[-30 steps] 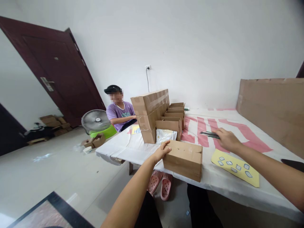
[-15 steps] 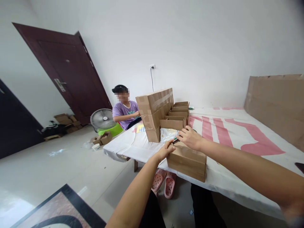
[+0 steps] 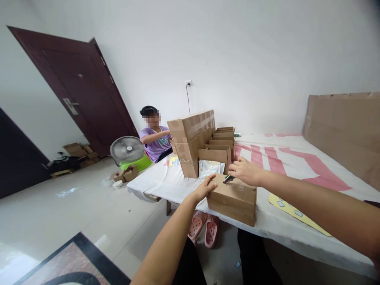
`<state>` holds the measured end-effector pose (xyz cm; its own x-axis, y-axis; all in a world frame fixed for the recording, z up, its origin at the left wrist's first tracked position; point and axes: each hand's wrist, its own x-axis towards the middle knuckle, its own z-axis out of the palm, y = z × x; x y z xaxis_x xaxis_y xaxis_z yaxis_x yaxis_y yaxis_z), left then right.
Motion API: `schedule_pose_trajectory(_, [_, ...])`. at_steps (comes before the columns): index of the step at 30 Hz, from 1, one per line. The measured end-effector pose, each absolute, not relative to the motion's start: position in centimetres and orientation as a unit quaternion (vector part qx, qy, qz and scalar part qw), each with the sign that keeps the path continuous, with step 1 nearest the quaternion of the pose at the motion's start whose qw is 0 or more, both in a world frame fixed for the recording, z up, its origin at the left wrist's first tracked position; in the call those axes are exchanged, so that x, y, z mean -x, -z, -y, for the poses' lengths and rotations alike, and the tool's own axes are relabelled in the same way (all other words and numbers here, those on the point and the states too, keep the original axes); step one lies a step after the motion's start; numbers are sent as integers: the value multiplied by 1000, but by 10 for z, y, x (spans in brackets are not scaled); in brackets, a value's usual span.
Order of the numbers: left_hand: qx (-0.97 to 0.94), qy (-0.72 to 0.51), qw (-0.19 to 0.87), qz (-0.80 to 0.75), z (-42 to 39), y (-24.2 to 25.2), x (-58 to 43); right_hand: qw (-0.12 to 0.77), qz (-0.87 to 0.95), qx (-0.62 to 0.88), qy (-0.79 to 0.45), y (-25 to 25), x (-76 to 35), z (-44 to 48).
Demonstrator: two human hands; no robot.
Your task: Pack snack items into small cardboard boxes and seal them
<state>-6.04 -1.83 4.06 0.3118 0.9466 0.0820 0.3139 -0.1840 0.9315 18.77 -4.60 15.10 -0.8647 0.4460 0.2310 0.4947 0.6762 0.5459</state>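
Note:
A closed brown cardboard box (image 3: 234, 202) lies near the front edge of the white-covered table (image 3: 285, 229). My left hand (image 3: 204, 188) rests on the box's left end, fingers curled over its top edge. My right hand (image 3: 245, 171) is over the box's top, closed on a small dark tool (image 3: 228, 179) whose tip touches the box top. A white packet (image 3: 209, 168) lies just behind the box.
A stack of long taped cartons (image 3: 191, 136) and a row of open small boxes (image 3: 221, 146) stand behind. A yellow sticker sheet (image 3: 297, 213) lies to the right. Another person in purple (image 3: 154, 140) sits at the table's far left beside a fan (image 3: 127, 150). Large cardboard (image 3: 341, 130) leans at the right.
My right hand carried the dark tool from the table's middle to the box top, and the tool's tip now rests on the box. My left hand stayed on the box's end.

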Motion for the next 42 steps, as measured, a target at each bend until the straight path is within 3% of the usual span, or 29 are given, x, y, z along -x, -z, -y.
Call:
schedule_pose_trajectory(9, [-681, -343, 440, -474, 24, -46, 61, 1, 900, 241, 364, -157, -227, 65])
schedule_pose_trajectory(23, [-695, -328, 432, -472, 29, -51, 59, 22, 905, 190, 381, -165, -238, 76])
schedule_pose_trajectory(42, [-695, -324, 436, -471, 30, -51, 59, 7, 907, 228, 353, -168, -261, 91])
